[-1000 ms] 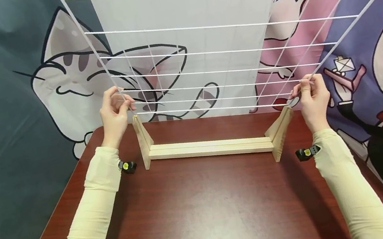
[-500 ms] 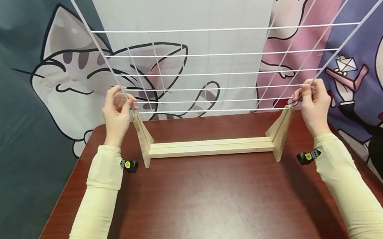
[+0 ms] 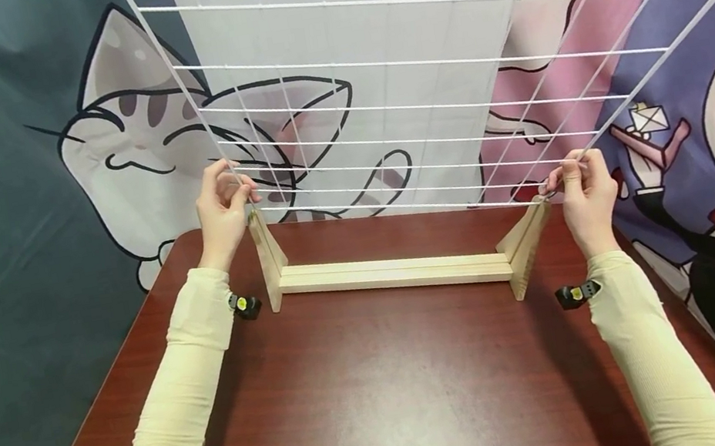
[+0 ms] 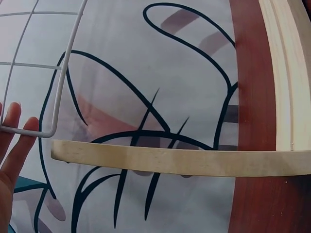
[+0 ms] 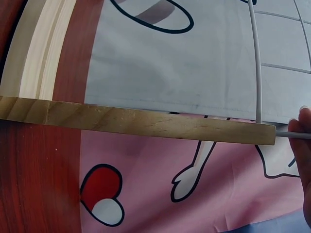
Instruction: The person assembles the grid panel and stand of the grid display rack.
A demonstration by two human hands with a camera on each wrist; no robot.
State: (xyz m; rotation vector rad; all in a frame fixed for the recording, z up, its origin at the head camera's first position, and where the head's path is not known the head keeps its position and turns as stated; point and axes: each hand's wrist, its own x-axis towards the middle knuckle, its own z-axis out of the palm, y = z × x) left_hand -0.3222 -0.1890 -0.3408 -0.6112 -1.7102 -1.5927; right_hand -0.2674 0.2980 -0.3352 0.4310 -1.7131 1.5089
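Note:
A white wire grid panel stands above a pale wooden stand, leaning in the head view. My left hand pinches its left edge wire near the bottom corner, above the stand's left upright. In the left wrist view that corner lies just off the upright's tip, with a small gap. My right hand pinches the right edge wire by the right upright. The right wrist view shows the panel's bottom wire meeting the upright near its tip; whether it is seated cannot be told.
A wooden crossbar joins the two uprights on the dark red-brown table. Cloth with cartoon figures hangs close behind the table and along its sides. Each wrist wears a small black camera.
The panel has shifted slightly right, and its upper bars sit a little lower in the head view. Both hands moved slightly with it, keeping their pinch. The stand looks unmoved.

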